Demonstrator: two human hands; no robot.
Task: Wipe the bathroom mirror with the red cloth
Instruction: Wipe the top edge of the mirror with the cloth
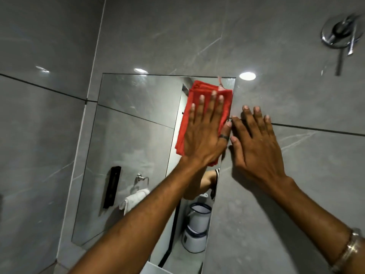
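A frameless mirror (128, 135) hangs on the grey tiled wall. A folded red cloth (197, 91) lies flat against the mirror's upper right corner. My left hand (205, 135) presses the cloth onto the glass with fingers spread and a ring on one finger. My right hand (256, 147) rests flat on the bare tile just right of the mirror's edge, fingers apart, holding nothing. The lower part of the cloth is hidden under my left palm.
A chrome shower mixer (339, 34) sticks out of the wall at the upper right. The mirror reflects a black wall fitting (112, 186), a towel ring with a white towel (134, 198) and a white bin (197, 226). A wall corner runs down the left.
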